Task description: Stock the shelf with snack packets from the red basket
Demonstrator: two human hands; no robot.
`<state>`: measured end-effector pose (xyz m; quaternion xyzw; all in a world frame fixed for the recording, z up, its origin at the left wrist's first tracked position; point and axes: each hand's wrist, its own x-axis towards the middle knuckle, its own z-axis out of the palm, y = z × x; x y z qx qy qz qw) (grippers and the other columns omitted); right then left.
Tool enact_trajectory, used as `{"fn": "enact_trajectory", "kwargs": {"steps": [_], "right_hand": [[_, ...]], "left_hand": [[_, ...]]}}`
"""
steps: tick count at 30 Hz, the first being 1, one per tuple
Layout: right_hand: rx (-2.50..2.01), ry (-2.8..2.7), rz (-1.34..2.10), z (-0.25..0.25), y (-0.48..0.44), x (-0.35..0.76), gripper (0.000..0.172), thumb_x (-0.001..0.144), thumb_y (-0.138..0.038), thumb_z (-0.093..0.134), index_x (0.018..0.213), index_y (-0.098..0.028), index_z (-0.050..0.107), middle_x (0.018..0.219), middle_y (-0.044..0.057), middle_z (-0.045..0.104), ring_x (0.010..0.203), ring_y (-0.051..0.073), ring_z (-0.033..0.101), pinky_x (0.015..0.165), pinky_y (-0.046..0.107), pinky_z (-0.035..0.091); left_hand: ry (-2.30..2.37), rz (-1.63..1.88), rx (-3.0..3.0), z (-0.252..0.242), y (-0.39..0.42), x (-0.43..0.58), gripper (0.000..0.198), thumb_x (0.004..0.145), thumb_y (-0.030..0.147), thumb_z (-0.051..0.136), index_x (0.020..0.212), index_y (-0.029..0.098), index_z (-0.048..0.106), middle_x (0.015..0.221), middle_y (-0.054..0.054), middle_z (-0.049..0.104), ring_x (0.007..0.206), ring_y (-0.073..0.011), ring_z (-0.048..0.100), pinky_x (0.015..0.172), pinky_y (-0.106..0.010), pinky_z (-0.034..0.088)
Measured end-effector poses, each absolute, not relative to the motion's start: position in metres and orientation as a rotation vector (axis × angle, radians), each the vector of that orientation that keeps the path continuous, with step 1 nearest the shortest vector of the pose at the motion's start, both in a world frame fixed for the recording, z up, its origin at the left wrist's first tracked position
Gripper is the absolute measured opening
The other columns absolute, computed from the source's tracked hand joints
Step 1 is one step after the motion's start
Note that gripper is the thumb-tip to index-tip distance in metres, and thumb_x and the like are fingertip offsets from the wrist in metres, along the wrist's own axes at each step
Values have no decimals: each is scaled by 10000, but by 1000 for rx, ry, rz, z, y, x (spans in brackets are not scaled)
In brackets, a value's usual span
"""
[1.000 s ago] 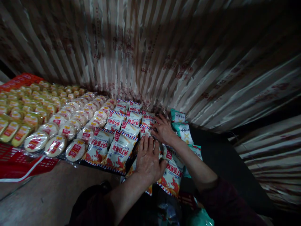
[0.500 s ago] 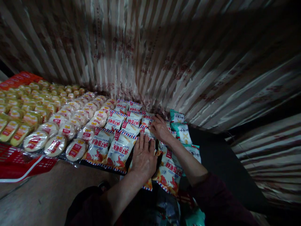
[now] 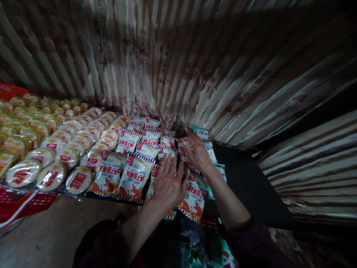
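Rows of white snack bags (image 3: 135, 175) with red lettering and striped edges lie on a dark shelf. My left hand (image 3: 169, 182) rests flat on bags in the front middle of these rows, fingers stretched and slightly apart. Farther back and to the right, my right hand (image 3: 197, 152) lies over more bags, its fingers extended; parts of the bags beneath it are hidden. Just right of that hand, teal-and-white snack bags (image 3: 210, 151) form another column, partly covered by my forearm. Neither hand has its fingers wrapped round a bag.
Round wrapped crackers (image 3: 51, 175) and yellow packaged snacks (image 3: 12, 147) fill the left. A red basket (image 3: 30, 204) with a white handle stands below them. The bare dark shelf (image 3: 245, 182) extends right. Behind hangs a striped, pleated sheet (image 3: 167, 67). More bags (image 3: 195, 249) lie below.
The view has shifted, so the shelf goods appear farther left. My right hand has moved rightward over the bags, towards the teal column. My left hand stays flat on the front bags.
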<state>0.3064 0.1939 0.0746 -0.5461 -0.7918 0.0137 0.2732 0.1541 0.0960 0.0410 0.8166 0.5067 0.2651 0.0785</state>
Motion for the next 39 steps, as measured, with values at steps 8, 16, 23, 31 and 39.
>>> {"fn": "enact_trajectory", "kwargs": {"steps": [8, 16, 23, 31, 39], "right_hand": [[-1773, -1721, 264, 51, 74, 339, 536, 946, -521, 298, 1321, -197, 502, 1444, 118, 434, 1391, 243, 311, 1134, 498, 274], [-1619, -1666, 416, 28, 68, 312, 537, 964, -490, 250, 1332, -181, 489, 1469, 123, 399, 1387, 213, 319, 1141, 499, 269], [-1563, -1642, 413, 35, 88, 314, 571, 953, -535, 250, 1331, -184, 493, 1457, 113, 422, 1383, 208, 327, 1153, 485, 246], [-1703, -1649, 574, 44, 126, 330, 692, 907, -642, 242, 1391, -182, 424, 1487, 105, 379, 1408, 229, 277, 1172, 477, 181], [-1694, -1655, 591, 36, 131, 328, 699, 904, -645, 250, 1428, -196, 363, 1510, 100, 338, 1424, 233, 234, 1167, 484, 187]], "left_hand": [[1312, 751, 2506, 47, 69, 173, 665, 892, 474, 435, 1410, 66, 345, 1522, -196, 257, 1433, -330, 103, 1154, -513, 210], [1357, 602, 2535, 37, 62, 179, 669, 827, 378, 529, 1375, 22, 390, 1496, -234, 278, 1419, -330, 177, 1165, -504, 192], [1406, 753, 2493, 39, 63, 177, 660, 822, 412, 537, 1376, 75, 414, 1512, -194, 280, 1427, -339, 134, 1162, -518, 201], [1445, 835, 2468, 44, 84, 183, 552, 880, 440, 447, 1333, 127, 478, 1470, -162, 383, 1405, -302, 256, 1150, -534, 214], [1518, 778, 2447, 42, 98, 186, 527, 879, 411, 437, 1306, 109, 498, 1409, -173, 467, 1373, -296, 328, 1143, -521, 216]]}}
